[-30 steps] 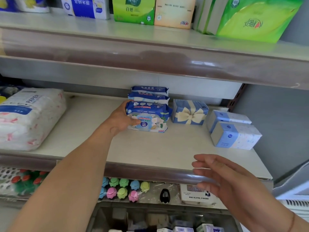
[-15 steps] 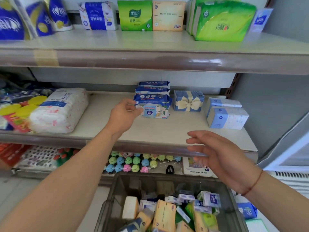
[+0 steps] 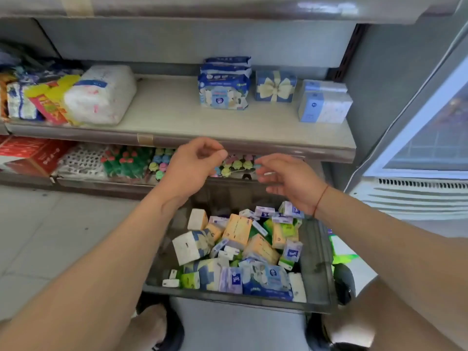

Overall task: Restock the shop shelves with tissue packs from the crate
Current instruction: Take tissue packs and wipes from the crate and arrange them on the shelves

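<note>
A grey crate [image 3: 317, 259] stands on the floor below me, full of several mixed tissue packs [image 3: 238, 249] in white, orange, green and blue. On the middle shelf [image 3: 177, 115] a stack of blue wet-wipe packs [image 3: 224, 91] sits beside a blue gift-bow box [image 3: 275, 86] and pale blue tissue packs [image 3: 324, 105]. My left hand [image 3: 195, 164] hovers in front of the shelf edge, above the crate, fingers loosely curled and empty. My right hand [image 3: 288, 179] hangs close beside it, fingers relaxed, holding nothing.
A large white paper pack [image 3: 101, 93] and colourful bags [image 3: 38, 100] fill the shelf's left end. The lower shelf holds pastel round items [image 3: 162, 163] and a red box [image 3: 27, 154]. A glass-door cooler [image 3: 428, 138] stands at the right. My feet are beside the crate.
My left hand has let go of the wet-wipe stack and drawn back from the shelf to above the crate. The view has tipped down, bringing the crate fully into sight.
</note>
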Motion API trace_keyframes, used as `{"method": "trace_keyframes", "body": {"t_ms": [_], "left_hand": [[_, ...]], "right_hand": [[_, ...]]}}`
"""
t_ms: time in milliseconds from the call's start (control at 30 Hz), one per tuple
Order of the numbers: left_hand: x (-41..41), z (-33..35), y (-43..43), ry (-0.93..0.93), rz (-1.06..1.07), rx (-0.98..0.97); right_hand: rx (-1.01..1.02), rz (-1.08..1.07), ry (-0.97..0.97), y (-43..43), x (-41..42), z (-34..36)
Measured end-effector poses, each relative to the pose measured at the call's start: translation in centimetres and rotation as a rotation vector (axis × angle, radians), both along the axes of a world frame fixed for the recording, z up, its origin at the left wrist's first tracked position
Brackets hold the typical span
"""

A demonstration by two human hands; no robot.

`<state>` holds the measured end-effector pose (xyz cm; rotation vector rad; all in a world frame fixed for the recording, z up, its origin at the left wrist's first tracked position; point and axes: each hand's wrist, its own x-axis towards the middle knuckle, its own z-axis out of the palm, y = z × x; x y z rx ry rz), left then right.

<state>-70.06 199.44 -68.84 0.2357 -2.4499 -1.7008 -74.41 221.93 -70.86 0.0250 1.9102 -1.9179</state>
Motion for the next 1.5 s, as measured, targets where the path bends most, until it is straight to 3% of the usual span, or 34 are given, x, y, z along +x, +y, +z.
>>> {"method": "trace_keyframes", "body": {"t_ms": [167, 467, 633, 1067, 1133, 1333, 1500], "left_hand": [[4.1, -7.8, 1.5, -0.225, 0.024, 0.052], [4.3, -19.1, 2.3, -0.527, -0.013, -0.112], [1.8, -23.6, 3.1, -0.659, -0.132, -0.400], [-4.0, -32.6, 6.0, -0.973, -0.164, -0.621], [-4.2, -33.1, 5.8, -1.020, -0.171, -0.572], [-3.8, -33.1, 4.7, -1.071, 0.003, -0.093], [-4.0, -30.2, 3.6, -0.873, 0.009, -0.043]], "right_hand": [[0.173, 0.039, -0.129, 1.2, 2.9, -6.5], [0.455, 0.191, -0.246, 2.8, 4.0, -15.7], [0.797, 0.417, -0.111, 2.9, 2.8, -20.1], [1.212, 0.945, 0.143, -0.9, 0.9, -30.2], [1.230, 0.999, 0.184, -0.9, 0.5, -30.9], [1.388, 1.006, 0.312, -0.5, -0.5, -29.5], [1.404, 0.910, 0.477, 0.5, -0.5, -27.2]]}}
